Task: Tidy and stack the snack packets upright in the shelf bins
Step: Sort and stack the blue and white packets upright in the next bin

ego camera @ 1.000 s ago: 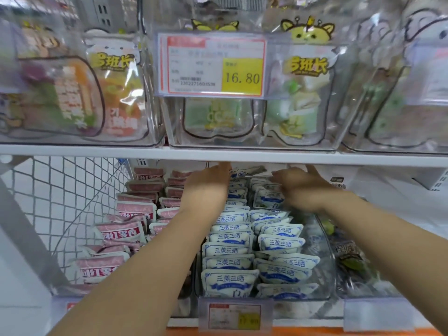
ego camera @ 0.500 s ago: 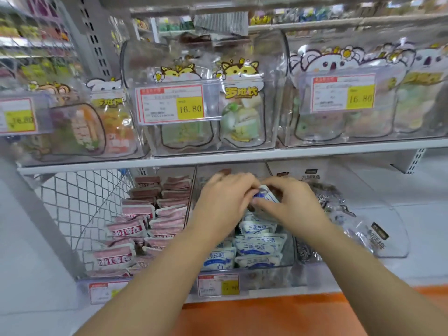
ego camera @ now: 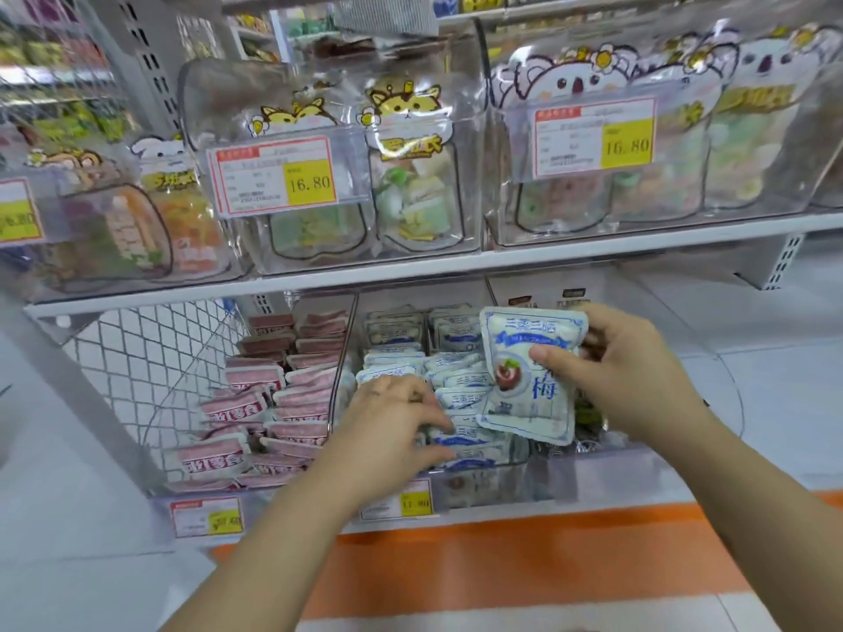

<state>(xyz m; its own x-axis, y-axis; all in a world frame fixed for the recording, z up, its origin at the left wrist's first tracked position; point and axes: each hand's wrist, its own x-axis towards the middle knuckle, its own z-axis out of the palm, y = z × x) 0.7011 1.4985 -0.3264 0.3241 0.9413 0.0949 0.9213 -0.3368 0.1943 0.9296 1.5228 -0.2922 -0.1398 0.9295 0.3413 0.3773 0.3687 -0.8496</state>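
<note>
White packet (ego camera: 520, 394) now in right hand (ego camera: 638, 380)

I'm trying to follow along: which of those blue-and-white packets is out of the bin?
The packet pinched in the right hand, held up, front showing. The other packets sit packed in rows in the bin, the left hand resting on them.

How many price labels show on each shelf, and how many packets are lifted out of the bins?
Upper shelf price labels: 3
Lower shelf price labels: 2
Blue-and-white packet held up by the right hand: 1
Total: 6
</note>
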